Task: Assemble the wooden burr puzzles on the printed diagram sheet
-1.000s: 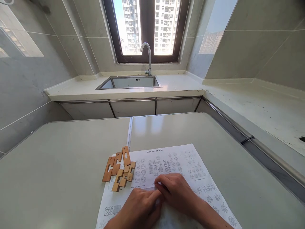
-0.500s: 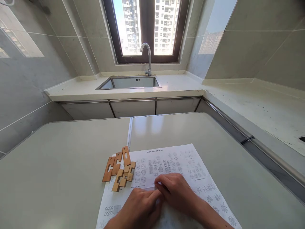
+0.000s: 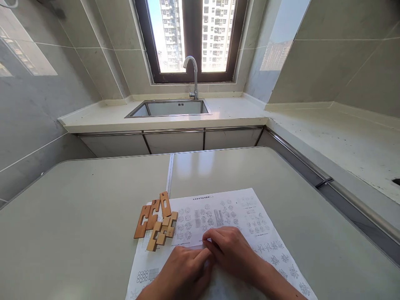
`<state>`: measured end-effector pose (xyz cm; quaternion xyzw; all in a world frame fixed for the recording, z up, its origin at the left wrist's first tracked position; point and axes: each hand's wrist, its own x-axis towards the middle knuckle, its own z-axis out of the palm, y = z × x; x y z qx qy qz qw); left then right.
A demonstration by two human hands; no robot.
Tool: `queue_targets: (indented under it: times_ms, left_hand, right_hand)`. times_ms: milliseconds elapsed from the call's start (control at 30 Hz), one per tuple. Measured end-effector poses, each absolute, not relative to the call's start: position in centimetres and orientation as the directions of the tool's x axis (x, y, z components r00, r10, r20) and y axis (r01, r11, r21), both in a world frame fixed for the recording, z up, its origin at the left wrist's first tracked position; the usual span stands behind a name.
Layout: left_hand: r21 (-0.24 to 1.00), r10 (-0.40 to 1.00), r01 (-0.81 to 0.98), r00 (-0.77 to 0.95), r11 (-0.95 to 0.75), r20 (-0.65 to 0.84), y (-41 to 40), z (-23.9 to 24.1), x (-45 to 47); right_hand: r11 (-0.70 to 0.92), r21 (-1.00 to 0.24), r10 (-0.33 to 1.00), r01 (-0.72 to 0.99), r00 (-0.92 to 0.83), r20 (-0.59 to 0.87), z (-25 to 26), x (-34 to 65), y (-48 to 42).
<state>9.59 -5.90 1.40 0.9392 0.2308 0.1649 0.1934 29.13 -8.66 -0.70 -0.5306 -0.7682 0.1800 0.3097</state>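
The left hand (image 3: 187,266) and right hand (image 3: 230,248) meet over the sheet (image 3: 165,263), fingers curled in close; whether they grip anything I cannot tell. Notched and slotted wooden pieces (image 3: 153,237), some numbered, cluster at the sheet's far left corner.

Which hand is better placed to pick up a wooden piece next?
Likely the left hand: it lies nearer the wooden pieces, which are off to the left; the right hand is farther away.
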Motion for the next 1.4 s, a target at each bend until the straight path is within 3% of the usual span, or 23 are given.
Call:
queue_targets:
  times_ms: [367, 500, 667, 800, 1033, 1400]
  left_hand:
    - [0.432, 0.463, 0.318, 0.839, -0.844, 0.287, -6.0, 2.4, 9.1]
    - [0.370, 0.543, 0.418, 0.760, -0.830, 0.358, -4.2, 4.9, 7.5]
    - [0.279, 0.928, 0.886, 0.353, -0.372, 0.117, -0.5, 8.8, 4.1]
    - [0.125, 0.987, 0.980, 0.160, -0.156, -0.023, 0.8, 10.2, 2.4]
    - [-0.040, 0.988, 0.997, 0.060, -0.067, -0.143, 1.2, 9.9, 2.5]
    - [-0.115, 0.996, 0.993, 0.013, -0.023, -0.085, 3.0, 9.0, 4.6]
  right_hand:
    - [0.392, -0.613, 0.918, 0.686, -0.241, 0.317, -1.2, 29.0, -8.6]
    - [0.402, -0.614, 0.913, 0.679, -0.244, 0.328, -1.3, 28.9, -8.5]
    - [0.408, -0.611, 0.911, 0.678, -0.260, 0.320, -1.4, 29.0, -8.5]
    - [0.410, -0.620, 0.911, 0.669, -0.271, 0.310, -1.2, 29.1, -8.6]
    - [0.395, -0.632, 0.919, 0.667, -0.290, 0.268, -0.7, 29.3, -8.8]
    - [0.395, -0.629, 0.919, 0.669, -0.285, 0.274, -0.1, 29.4, -9.0]
